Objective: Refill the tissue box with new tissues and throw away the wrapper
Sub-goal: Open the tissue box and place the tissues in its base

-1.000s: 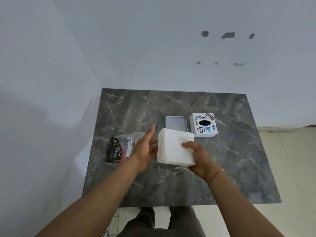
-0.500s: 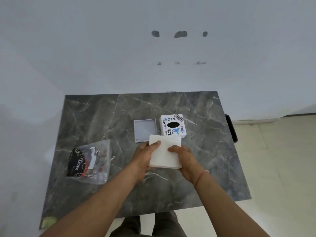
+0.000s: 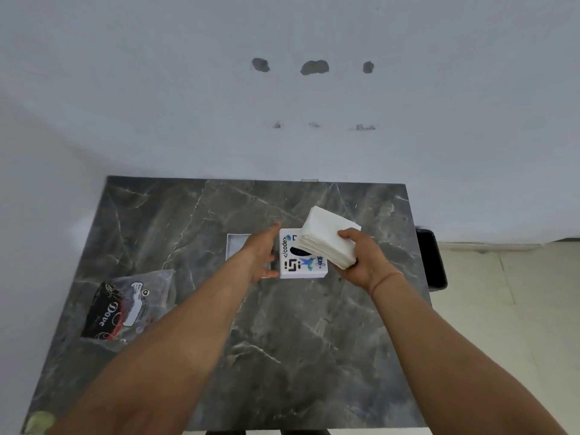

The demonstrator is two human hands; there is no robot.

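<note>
My right hand (image 3: 364,262) grips a thick stack of white tissues (image 3: 329,237), lifted and tilted above the right side of the white printed tissue box (image 3: 301,265). The box sits on the dark marble table (image 3: 282,340), its black oval opening partly hidden by the stack. My left hand (image 3: 262,255) is spread open against the box's left side, with the thumb at its near corner. Behind that hand lies the grey box lid (image 3: 237,249), half covered. The empty plastic wrapper (image 3: 125,306) with a black "Dove" label lies flat at the table's left.
A white wall rises directly behind the table and along its left side. A black bin (image 3: 431,259) stands on the tiled floor past the table's right edge. A pale green scrap (image 3: 39,422) lies at the near left corner.
My right hand has carried the tissue stack up and to the right, over the box. My left hand let go of the stack and moved to the box's left side.
</note>
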